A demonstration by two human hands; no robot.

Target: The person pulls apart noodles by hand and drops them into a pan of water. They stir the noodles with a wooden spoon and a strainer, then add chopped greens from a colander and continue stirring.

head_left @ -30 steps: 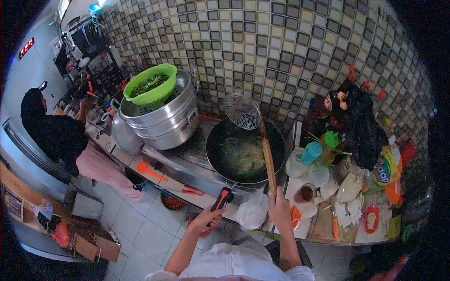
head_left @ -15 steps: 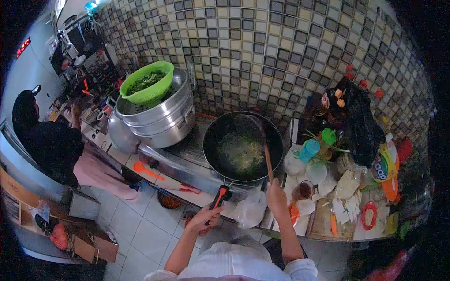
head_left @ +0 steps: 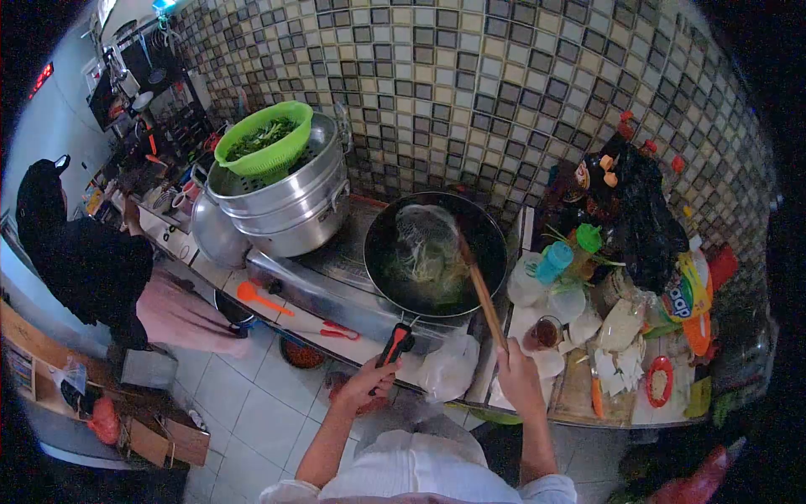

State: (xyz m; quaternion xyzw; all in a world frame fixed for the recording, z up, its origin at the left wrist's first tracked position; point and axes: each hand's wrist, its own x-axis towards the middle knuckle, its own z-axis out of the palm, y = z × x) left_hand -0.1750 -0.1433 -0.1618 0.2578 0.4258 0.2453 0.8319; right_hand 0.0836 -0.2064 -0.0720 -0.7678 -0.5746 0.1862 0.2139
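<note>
My left hand is wrapped round the black and red handle of a dark wok on the stove. A long wooden-handled spatula is gripped in my right hand. Its head lies within the wok, over pale and greenish food in the middle. Steam or glare blurs the food. Just right of the wok handle a clear plastic bag rests on the counter edge.
Left of the wok stands a large metal steamer topped by a green basket of leaves. Bottles, a glass and a cutting board crowd the right. Another person stands at far left.
The spatula's head has swung up and left within the wok. My right hand has moved right and down. The other person's body has shifted slightly.
</note>
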